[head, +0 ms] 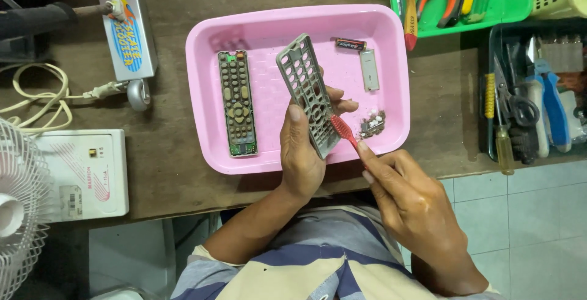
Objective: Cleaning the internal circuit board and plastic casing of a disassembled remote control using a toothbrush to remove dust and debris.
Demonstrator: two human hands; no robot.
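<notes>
Your left hand (301,153) clasps a grey remote cover (307,92) full of button holes, tilted above the pink tray (269,162), while your right hand (406,205) pinches a red toothbrush (343,131) against its lower end. In the tray lie a keypad board (237,102), battery (350,44), small metal plate (369,69) and loose bits (373,122). Tool bins (520,92) crowd the surface (159,165) to your right.

One pink tray (391,37) holds one keypad (237,102), one battery (350,44) (black), one cover (369,69).
</notes>
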